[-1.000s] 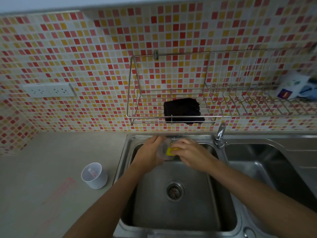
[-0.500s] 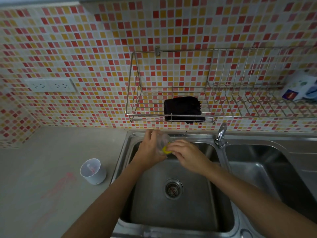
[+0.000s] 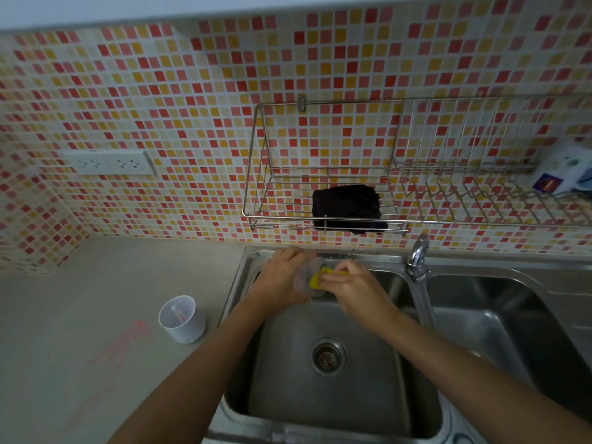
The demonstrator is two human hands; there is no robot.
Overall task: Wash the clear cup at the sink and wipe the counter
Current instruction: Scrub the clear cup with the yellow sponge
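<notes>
A mosaic wall (image 3: 192,100) of red, orange, yellow and cream tiles runs behind a pale beige worktop (image 3: 64,315). A white double socket (image 3: 109,162) sits on the tiles at left. A wire rack (image 3: 416,193) hangs on the wall, holding a dark folded cloth (image 3: 347,208). The light is dim and even.

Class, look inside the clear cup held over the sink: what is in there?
A yellow sponge shows inside the clear cup, pushed in by the right hand. The left hand covers the cup's far side.

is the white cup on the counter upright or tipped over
Upright. The white cup stands on its base on the counter, left of the sink, open mouth facing up.
</notes>
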